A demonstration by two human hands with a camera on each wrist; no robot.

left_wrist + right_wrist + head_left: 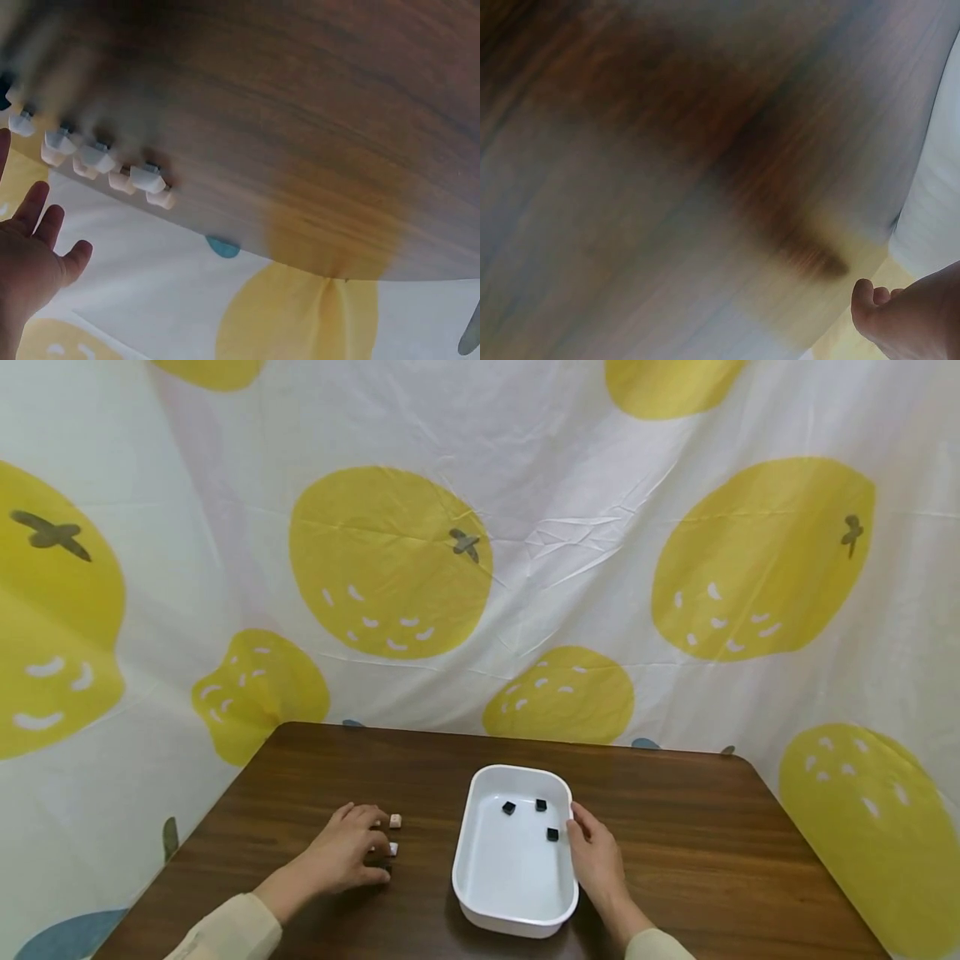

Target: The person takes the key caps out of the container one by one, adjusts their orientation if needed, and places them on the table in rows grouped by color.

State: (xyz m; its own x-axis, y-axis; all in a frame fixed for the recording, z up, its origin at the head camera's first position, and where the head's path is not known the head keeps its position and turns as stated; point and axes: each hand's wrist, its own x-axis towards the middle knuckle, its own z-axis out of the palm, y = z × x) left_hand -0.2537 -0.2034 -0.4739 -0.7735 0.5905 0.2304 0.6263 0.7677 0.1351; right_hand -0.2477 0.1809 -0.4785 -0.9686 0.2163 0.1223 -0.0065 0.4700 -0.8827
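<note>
A white rectangular tray [502, 893] stands on the table with a few small black keycap-like pieces [552, 834] in it. My right hand [597, 860] holds its right rim, the thumb over the edge; in the right wrist view, that hand [904, 307] shows with curled fingers near the tray's white wall [934, 187]. To the left of the tray, my left hand [348, 852] hovers with spread, loosely bent fingers over small pale pieces [395, 821], partly hiding them. From the left wrist, white and beige pieces [148, 178] appear in rows, beyond the fingertips of the left hand [37, 251].
The dark brown wooden table [690, 827] has rounded far corners. Behind it and along both sides hangs a white cloth [555, 527] printed with large yellow lemons. A dark piece [6, 90] shows at the left edge of the left wrist view.
</note>
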